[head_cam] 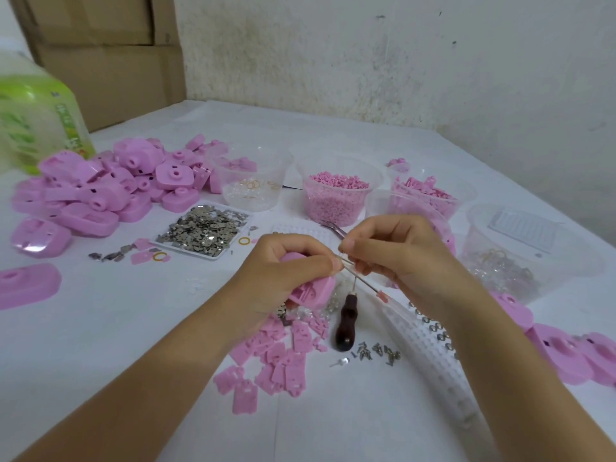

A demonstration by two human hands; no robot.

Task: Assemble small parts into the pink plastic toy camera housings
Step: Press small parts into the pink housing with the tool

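Left hand [286, 275] clamps one pink plastic camera housing [313, 291], right hand [396, 255] pinches thin metal tweezers [363, 281]; the heap of pink housings [110, 181] suggests most remain.

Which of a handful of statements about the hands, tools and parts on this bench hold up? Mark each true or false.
1. The left hand grips a pink camera housing. True.
2. The dark-handled awl is in the right hand. False: it lies on the table below the hands; the right hand pinches a thin metal tool.
3. The tray of silver metal pieces sits in front of the heap of pink housings. True.
4. The tub of pink pellets is tipped over. False: it stands upright.
5. Flat pink plates lie loose below the left hand. True.
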